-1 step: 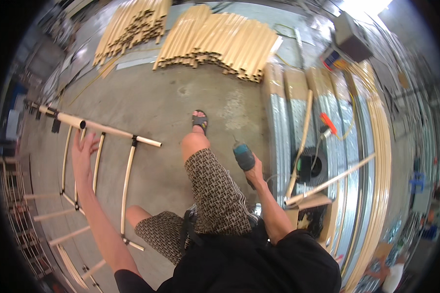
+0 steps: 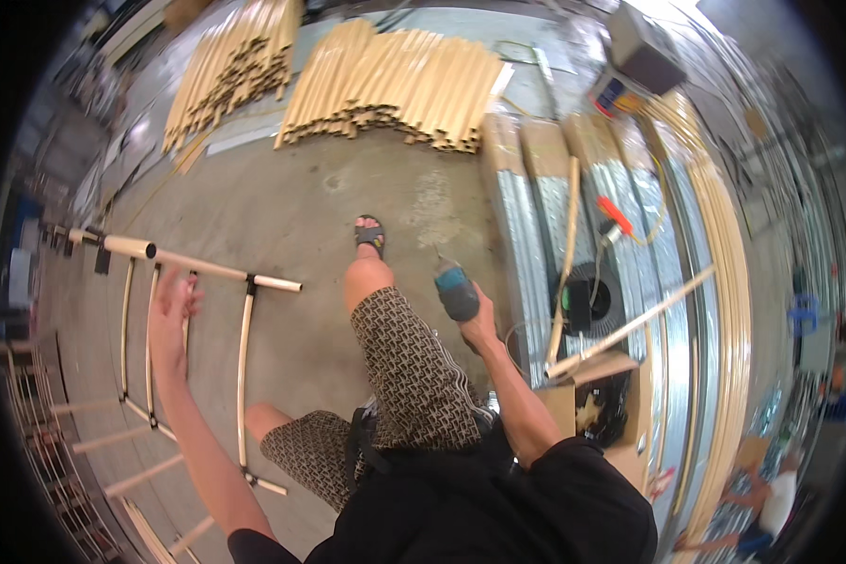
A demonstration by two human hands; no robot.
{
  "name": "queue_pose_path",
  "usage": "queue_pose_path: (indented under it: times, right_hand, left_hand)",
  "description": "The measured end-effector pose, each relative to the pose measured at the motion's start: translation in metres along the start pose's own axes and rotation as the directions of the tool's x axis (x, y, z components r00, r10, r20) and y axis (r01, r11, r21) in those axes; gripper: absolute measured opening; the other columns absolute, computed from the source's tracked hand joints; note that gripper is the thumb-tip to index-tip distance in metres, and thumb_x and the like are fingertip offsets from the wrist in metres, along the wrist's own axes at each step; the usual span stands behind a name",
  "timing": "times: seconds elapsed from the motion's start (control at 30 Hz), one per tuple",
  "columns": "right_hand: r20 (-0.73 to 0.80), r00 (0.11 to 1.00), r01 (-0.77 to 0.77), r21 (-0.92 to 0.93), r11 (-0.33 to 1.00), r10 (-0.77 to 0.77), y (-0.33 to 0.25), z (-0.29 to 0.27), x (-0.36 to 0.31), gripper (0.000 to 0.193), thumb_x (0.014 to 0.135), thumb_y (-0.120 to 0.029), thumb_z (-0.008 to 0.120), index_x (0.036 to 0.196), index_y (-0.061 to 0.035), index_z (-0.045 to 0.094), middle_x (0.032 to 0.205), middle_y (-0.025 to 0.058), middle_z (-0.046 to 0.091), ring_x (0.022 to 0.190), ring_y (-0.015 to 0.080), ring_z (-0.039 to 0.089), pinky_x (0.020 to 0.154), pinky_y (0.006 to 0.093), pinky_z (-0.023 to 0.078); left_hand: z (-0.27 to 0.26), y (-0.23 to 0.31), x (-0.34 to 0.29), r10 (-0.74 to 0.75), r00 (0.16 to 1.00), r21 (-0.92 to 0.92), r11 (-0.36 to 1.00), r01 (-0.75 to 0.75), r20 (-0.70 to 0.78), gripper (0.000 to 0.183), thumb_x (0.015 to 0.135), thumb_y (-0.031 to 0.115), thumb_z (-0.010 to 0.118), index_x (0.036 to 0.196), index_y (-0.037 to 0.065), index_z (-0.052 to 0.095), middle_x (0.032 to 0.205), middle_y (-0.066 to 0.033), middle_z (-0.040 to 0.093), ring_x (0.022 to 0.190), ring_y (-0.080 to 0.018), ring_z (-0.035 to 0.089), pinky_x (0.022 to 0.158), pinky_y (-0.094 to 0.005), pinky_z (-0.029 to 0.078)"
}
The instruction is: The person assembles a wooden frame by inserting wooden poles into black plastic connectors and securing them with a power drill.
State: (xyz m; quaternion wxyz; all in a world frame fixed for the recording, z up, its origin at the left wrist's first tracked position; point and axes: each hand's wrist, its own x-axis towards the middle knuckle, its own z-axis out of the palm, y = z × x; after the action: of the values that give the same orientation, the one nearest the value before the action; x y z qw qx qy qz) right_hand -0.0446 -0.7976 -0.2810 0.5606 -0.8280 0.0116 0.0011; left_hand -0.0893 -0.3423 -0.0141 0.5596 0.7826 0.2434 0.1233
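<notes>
My right hand (image 2: 479,324) grips a teal and black power drill (image 2: 457,291), its thin bit pointing away from me over the floor. Out to the left, my left hand (image 2: 170,305) is raised with the fingers loosely apart and nothing in them. It is nearest to a frame of beige tubes (image 2: 246,357) joined by black connectors, just below its top rail. A thicker beige tube (image 2: 130,246) lies along that rail, open end toward me. Whether the fingers touch the frame's uprights cannot be told.
Piles of beige tubes (image 2: 399,85) lie ahead. On my right are long wrapped bundles (image 2: 512,216), an orange-handled tool (image 2: 615,216), a black coil (image 2: 603,299), a loose tube (image 2: 634,321) and an open cardboard box (image 2: 562,404). Another person (image 2: 775,498) is at the far lower right.
My view has shifted a little, so most things sit slightly further left. My left hand has dropped away from the thick tube's end, its fingers more curled. The drill remains in my right hand.
</notes>
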Motion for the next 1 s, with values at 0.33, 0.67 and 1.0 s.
queue_pose_path:
  times: [0.33,0.67,1.0]
  right_hand:
    - [0.098,0.835,0.458,0.423,0.782,-0.542,-0.206,0.01,-0.081,0.058,0.078,-0.01,0.069,0.132,-0.0056,0.051,0.115,0.0138,0.059,0.107,0.0288,0.057,0.094,0.0386,0.045]
    - [0.303,0.663,0.749,-0.278,0.601,-0.685,-0.222,0.056,-0.175,0.066,0.071,-0.005,0.07,0.134,-0.0064,0.049,0.112,0.0137,0.054,0.109,0.0329,0.053,0.094,0.0428,0.04]
    - [-0.095,0.935,0.251,-0.504,0.826,-0.342,-0.127,-0.101,-0.268,0.052,0.08,-0.017,0.072,0.127,-0.0052,0.054,0.136,0.0178,0.049,0.127,0.0371,0.046,0.106,0.0464,0.037]
  left_hand:
    - [0.111,0.036,-0.171,0.246,0.827,-0.255,0.958,-0.129,0.505,0.059,0.101,0.042,0.052,0.145,0.004,0.039,0.127,-0.0152,0.057,0.103,-0.0218,0.063,0.083,-0.0337,0.053]
    - [0.056,-0.027,-0.211,0.213,0.943,-0.189,0.968,-0.167,0.256,0.064,0.081,0.017,0.08,0.13,-0.003,0.045,0.108,-0.0083,0.056,0.092,-0.0117,0.056,0.08,-0.0251,0.049]
    - [0.096,-0.305,-0.136,-0.009,0.942,0.486,0.858,-0.166,0.336,0.091,0.062,0.026,0.086,0.134,-0.008,0.043,0.124,-0.0258,0.057,0.115,-0.0376,0.057,0.1,-0.0417,0.044]
